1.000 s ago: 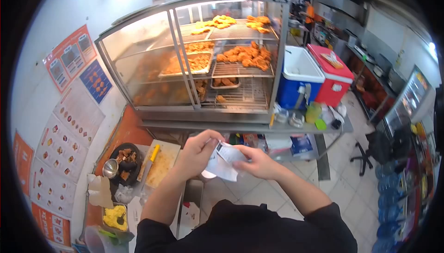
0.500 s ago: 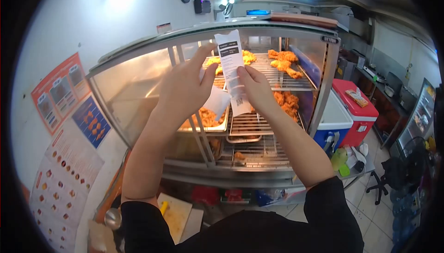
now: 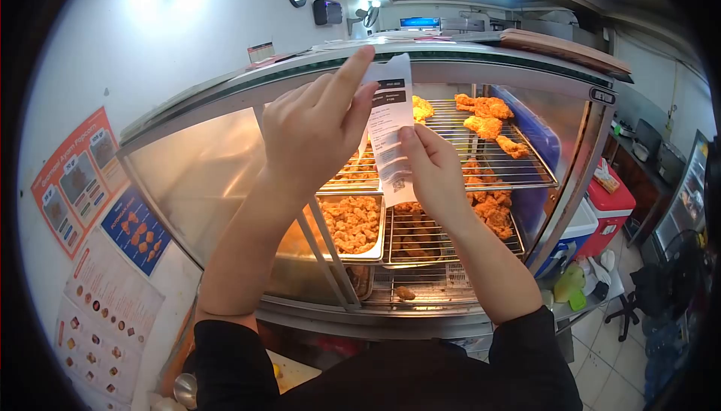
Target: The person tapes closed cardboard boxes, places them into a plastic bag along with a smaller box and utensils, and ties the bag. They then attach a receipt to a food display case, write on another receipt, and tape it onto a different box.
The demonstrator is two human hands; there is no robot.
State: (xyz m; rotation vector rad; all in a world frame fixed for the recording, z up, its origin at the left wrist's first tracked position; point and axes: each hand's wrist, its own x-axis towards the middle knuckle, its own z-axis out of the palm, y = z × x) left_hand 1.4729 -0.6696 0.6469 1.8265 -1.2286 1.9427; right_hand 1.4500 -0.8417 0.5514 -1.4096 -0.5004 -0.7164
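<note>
Head view has both hands holding a receipt (image 3: 387,114) upright just under the top front rim of the glass warmer (image 3: 481,61). The left hand (image 3: 315,129) pinches the slip's upper edge between thumb and forefinger, its other fingers loosely curled, while the right hand (image 3: 432,174) grips the lower half with the thumb on the printed face. Chicken (image 3: 484,122) lies on wire racks (image 3: 526,173) behind the paper, a tray (image 3: 353,223) of smaller pieces sits below the hands, posters (image 3: 82,178) hang on the left wall, and a red cooler (image 3: 610,212) stands at right.
</note>
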